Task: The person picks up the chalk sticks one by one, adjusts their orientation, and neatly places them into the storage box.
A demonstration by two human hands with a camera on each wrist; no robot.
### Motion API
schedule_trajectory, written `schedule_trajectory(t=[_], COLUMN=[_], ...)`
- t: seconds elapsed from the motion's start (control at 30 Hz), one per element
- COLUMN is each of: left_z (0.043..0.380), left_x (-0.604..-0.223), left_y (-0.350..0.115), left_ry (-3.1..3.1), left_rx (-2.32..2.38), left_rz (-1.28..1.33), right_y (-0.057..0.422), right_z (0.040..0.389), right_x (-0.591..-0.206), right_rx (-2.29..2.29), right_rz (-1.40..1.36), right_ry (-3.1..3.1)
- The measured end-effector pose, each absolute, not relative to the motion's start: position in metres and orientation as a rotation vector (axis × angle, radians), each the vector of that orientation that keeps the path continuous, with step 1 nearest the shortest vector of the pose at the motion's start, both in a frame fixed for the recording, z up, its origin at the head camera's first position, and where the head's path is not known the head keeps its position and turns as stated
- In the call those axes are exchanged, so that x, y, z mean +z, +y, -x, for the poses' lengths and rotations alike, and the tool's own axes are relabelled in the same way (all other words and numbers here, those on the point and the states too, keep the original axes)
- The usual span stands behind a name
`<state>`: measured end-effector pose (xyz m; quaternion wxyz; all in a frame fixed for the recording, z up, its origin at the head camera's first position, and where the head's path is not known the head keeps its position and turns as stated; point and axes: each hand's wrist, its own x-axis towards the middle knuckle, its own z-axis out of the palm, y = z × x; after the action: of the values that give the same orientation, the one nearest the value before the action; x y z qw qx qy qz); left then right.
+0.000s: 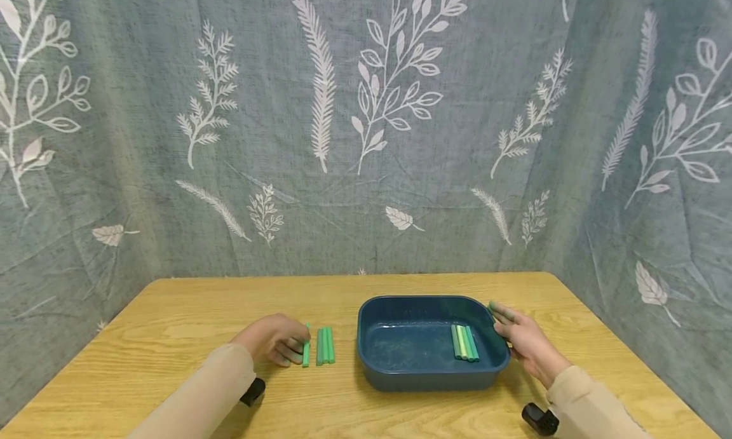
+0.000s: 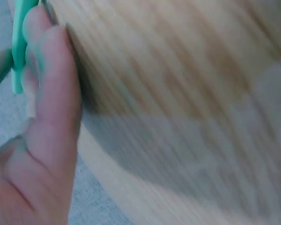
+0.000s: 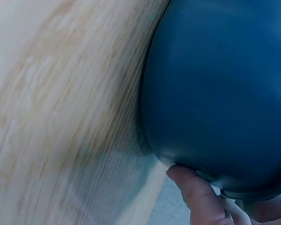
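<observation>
In the head view my left hand (image 1: 283, 340) pinches a green chalk stick (image 1: 305, 356) upright to me, low over the table. The left wrist view has the same green stick (image 2: 18, 42) between thumb and fingertips, partly hidden by them. Just right of it, three green sticks (image 1: 325, 347) lie side by side. My right hand (image 1: 528, 344) is at the right end of a dark blue basin (image 1: 429, 380), straight fingers against its rim. From the right wrist, one finger (image 3: 194, 190) touches the basin's outer wall (image 3: 215, 103). Several green and yellow-green sticks (image 1: 465, 344) lie inside, toward the right.
The wooden table (image 1: 189, 318) carries the basin right of centre. A blue-grey curtain (image 1: 274, 128) with white leaf prints hangs behind and at both sides. Black wrist cameras (image 1: 540, 420) sit under both sleeves.
</observation>
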<state>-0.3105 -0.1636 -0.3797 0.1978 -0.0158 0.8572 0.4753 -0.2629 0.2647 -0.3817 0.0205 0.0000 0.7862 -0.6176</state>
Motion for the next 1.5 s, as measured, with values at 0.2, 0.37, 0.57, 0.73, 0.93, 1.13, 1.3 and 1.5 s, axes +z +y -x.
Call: schedule_trajectory(t=[0.2, 0.37, 0.57, 0.73, 0.93, 1.13, 1.3, 1.5], left_z=[0.312, 0.31, 0.306, 0.303, 0.3, 0.299, 0.297, 0.297], left_x=[-0.377, -0.373, -0.37, -0.363, -0.356, -0.349, -0.342, -0.337], left_y=[-0.169, -0.171, -0.167, -0.16, -0.151, -0.142, -0.135, -0.128], left_ry=[2.36, 2.341, 2.262, 2.209, 2.125, 2.089, 2.081, 2.09], left_rx=[1.379, 1.441, 1.518, 1.548, 1.586, 1.614, 1.605, 1.611], left_rz=[0.023, 0.017, 0.012, -0.026, -0.057, -0.08, -0.114, -0.112], right_y=[0.267, 0.267, 0.267, 0.267, 0.268, 0.268, 0.268, 0.269], right_z=[0.262, 0.261, 0.262, 0.264, 0.265, 0.265, 0.264, 0.264], right_x=[-0.385, -0.386, -0.384, -0.384, -0.383, -0.382, -0.382, -0.383], right_rx=[-1.92, -1.925, -1.932, -1.939, -1.931, -1.942, -1.951, -1.945], right_rz=[-0.001, 0.024, 0.027, 0.029, 0.023, 0.022, 0.022, 0.024], right_ry=[2.443, 2.442, 2.426, 2.408, 2.398, 2.393, 2.392, 2.387])
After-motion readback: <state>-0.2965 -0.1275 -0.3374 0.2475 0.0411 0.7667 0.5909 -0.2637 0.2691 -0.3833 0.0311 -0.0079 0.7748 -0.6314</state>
